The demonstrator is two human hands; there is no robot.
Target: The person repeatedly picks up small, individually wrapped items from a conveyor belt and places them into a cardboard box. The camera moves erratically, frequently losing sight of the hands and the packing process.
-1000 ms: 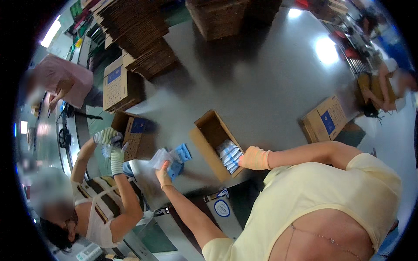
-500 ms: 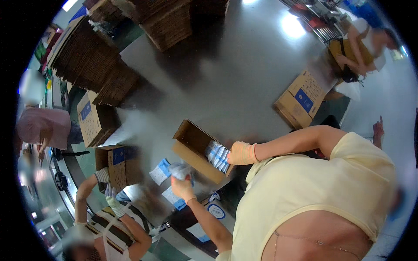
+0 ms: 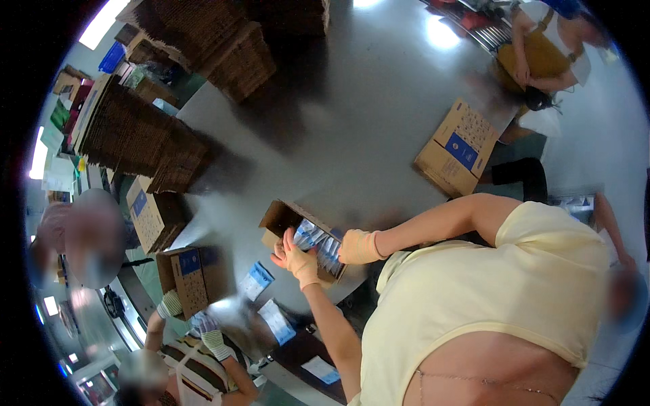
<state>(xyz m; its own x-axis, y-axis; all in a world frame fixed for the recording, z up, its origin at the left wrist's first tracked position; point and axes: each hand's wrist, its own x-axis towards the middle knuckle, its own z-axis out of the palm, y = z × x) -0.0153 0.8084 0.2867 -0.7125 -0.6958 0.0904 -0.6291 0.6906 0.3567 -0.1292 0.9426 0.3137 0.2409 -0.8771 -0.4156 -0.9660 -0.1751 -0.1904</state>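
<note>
An open cardboard box (image 3: 272, 215) stands tilted on the grey table before me, with blue-and-white plastic packets (image 3: 326, 252) lined up inside. My left hand (image 3: 298, 262), in a pale glove, reaches over the box's near side, fingers spread and touching the packets at the left of the row. My right hand (image 3: 359, 247), gloved too, is closed around the box's right end; its fingertips are partly hidden. Two more packets lie left of my left forearm: a blue-and-white packet (image 3: 256, 281) and a longer white-and-blue packet (image 3: 276, 321).
At the lower left a co-worker's striped gloved hands hold another open carton (image 3: 186, 277). Beyond it stands a printed carton (image 3: 150, 213). Tall stacks of flattened cardboard (image 3: 139, 135) rise at the far left. A closed carton (image 3: 460, 149) sits at the right, near another person.
My left hand has moved from the table up to the box; the clear plastic packet it held no longer shows in it. My right hand stays at the box's right end.
</note>
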